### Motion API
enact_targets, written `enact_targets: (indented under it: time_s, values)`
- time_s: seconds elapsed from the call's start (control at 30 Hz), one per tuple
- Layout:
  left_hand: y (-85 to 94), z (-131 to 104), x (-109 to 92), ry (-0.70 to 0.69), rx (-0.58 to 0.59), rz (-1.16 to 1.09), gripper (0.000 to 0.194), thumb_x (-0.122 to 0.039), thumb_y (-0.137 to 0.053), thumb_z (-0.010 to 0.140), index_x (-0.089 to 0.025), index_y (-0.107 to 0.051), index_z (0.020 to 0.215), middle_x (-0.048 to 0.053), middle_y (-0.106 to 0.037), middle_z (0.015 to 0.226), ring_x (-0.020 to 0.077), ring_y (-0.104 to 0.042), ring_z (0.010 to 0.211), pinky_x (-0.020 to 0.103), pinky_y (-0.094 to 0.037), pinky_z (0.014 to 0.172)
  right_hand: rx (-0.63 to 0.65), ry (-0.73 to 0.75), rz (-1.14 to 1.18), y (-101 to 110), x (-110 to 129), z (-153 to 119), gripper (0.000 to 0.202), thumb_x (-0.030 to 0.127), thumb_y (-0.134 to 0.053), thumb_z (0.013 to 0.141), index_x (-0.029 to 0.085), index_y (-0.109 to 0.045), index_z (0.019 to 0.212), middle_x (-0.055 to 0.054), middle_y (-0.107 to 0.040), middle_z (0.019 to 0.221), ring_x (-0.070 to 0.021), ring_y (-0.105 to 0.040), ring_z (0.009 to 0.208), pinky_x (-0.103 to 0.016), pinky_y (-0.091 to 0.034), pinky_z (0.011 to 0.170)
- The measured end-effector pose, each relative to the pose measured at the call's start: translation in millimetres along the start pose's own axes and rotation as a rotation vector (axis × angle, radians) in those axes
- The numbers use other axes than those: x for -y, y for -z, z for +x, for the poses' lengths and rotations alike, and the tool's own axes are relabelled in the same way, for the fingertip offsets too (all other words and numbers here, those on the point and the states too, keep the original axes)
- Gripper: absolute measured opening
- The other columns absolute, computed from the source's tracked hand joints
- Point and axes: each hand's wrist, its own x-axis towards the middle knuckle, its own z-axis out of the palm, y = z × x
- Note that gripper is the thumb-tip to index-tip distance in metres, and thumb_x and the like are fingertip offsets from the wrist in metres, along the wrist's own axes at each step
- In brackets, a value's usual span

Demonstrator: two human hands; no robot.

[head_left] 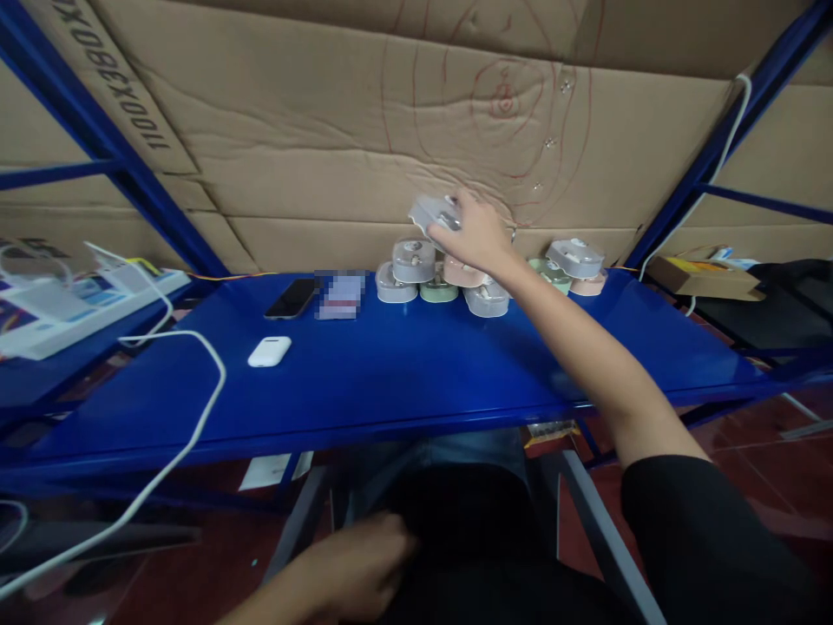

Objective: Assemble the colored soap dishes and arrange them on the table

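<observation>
My right hand [480,231] reaches over the table to the cardboard at the back, its fingers closed round a small grey case with a clear lid [426,211]. That case is tilted above a pile of similar cases. In the pile are a grey case on top [414,263], a grey case at the left [396,286], a green case [438,290], a pink case [461,273] and a grey case in front [488,301]. My left hand [374,555] is low by my lap, below the table edge; motion blurs its fingers.
Right of the pile, a grey case [576,259] rests over a green case [550,275] and a pink case [589,285]. On the blue table [364,382] lie a phone [291,299], a blurred-out flat item [342,295] and a white earbud case [269,351]. A white cable [212,408] crosses the left.
</observation>
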Motion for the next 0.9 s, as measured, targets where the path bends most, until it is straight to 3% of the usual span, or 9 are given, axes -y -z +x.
enact_targets:
  time_s: [0.1,0.2,0.27,0.33,0.4,0.47,0.57,0.7,0.9]
  values:
    - [57.7,-26.8,-28.2,-0.048,-0.205,-0.006,0.018,-0.017,-0.063,0.088,-0.028,-0.073,0.098,0.004,-0.082,0.095,0.0251,-0.078,0.087,0.037,-0.060,0.081,0.147,0.206,0.199,33.4,-12.2,-57.0,0.074,0.063,-0.064,0.102,0.021,-0.056,0.163,-0.016,-0.071,0.157,-0.0417,-0.066,0.143,-0.061,-0.053,0.121]
    - [126.3,-29.3,-36.5,-0.019,-0.689,0.003,0.020,-0.038,-0.060,0.103,-0.032,-0.072,0.118,0.005,-0.081,0.109,0.0257,-0.076,0.093,0.043,-0.064,0.093,0.356,0.350,0.412,38.4,-28.7,-108.8,0.075,0.056,-0.074,0.093,0.023,-0.061,0.159,-0.014,-0.069,0.162,-0.0373,-0.068,0.143,-0.056,-0.053,0.124]
    - [171.3,-11.2,-24.7,0.030,-0.993,0.049,0.050,-0.054,-0.073,0.098,-0.029,-0.065,0.140,0.012,-0.076,0.139,0.0327,-0.075,0.119,0.052,-0.063,0.109,0.444,0.351,0.475,26.7,-40.5,-130.7,0.077,0.051,-0.079,0.089,0.025,-0.061,0.158,-0.015,-0.070,0.162,-0.0373,-0.069,0.143,-0.056,-0.054,0.124]
    - [208.0,15.9,-3.1,0.054,-1.050,0.050,0.099,-0.066,-0.090,0.082,-0.022,-0.051,0.162,0.022,-0.060,0.166,0.0432,-0.063,0.149,0.061,-0.053,0.126,0.474,0.331,0.498,10.5,-49.9,-141.4,0.082,0.050,-0.083,0.085,0.025,-0.060,0.160,-0.016,-0.070,0.160,-0.0387,-0.069,0.144,-0.058,-0.055,0.124]
    - [230.8,42.5,20.6,0.072,-0.898,0.003,0.125,-0.069,-0.099,0.070,-0.017,-0.043,0.169,0.028,-0.050,0.176,0.0490,-0.053,0.162,0.065,-0.045,0.134,0.471,0.339,0.509,-3.4,-54.9,-144.5,0.089,0.050,-0.086,0.083,0.025,-0.058,0.163,-0.017,-0.070,0.161,-0.0401,-0.069,0.144,-0.060,-0.055,0.123]
    - [238.2,61.2,39.4,0.042,-0.788,-0.026,0.128,-0.067,-0.102,0.066,-0.018,-0.043,0.168,0.028,-0.053,0.175,0.0498,-0.054,0.161,0.066,-0.044,0.134,0.466,0.380,0.520,-11.7,-55.0,-144.7,0.094,0.050,-0.089,0.082,0.026,-0.056,0.166,-0.017,-0.067,0.164,-0.0409,-0.067,0.147,-0.061,-0.054,0.125]
    - [230.8,70.8,53.3,-0.008,-0.787,-0.040,0.118,-0.062,-0.101,0.070,-0.023,-0.045,0.167,0.023,-0.060,0.170,0.0478,-0.059,0.158,0.065,-0.049,0.131,0.470,0.400,0.511,-15.7,-49.0,-146.4,0.102,0.056,-0.092,0.082,0.026,-0.053,0.170,-0.018,-0.063,0.169,-0.0424,-0.062,0.154,-0.062,-0.051,0.129]
    - [220.9,65.3,54.1,0.005,-0.808,-0.028,0.115,-0.061,-0.101,0.070,-0.022,-0.047,0.163,0.022,-0.063,0.166,0.0476,-0.063,0.153,0.064,-0.052,0.126,0.447,0.302,0.471,-17.1,-39.0,-152.0,0.110,0.072,-0.092,0.083,0.021,-0.051,0.172,-0.023,-0.062,0.168,-0.0454,-0.063,0.152,-0.064,-0.052,0.128]
    - [232.3,55.9,54.5,-0.039,-0.755,0.009,0.114,-0.059,-0.100,0.068,-0.021,-0.047,0.163,0.021,-0.062,0.164,0.0458,-0.063,0.151,0.061,-0.050,0.127,0.392,0.294,0.480,-14.5,-47.3,-152.1,0.096,0.071,-0.084,0.090,0.020,-0.056,0.166,-0.021,-0.071,0.153,-0.0417,-0.072,0.137,-0.061,-0.059,0.119]
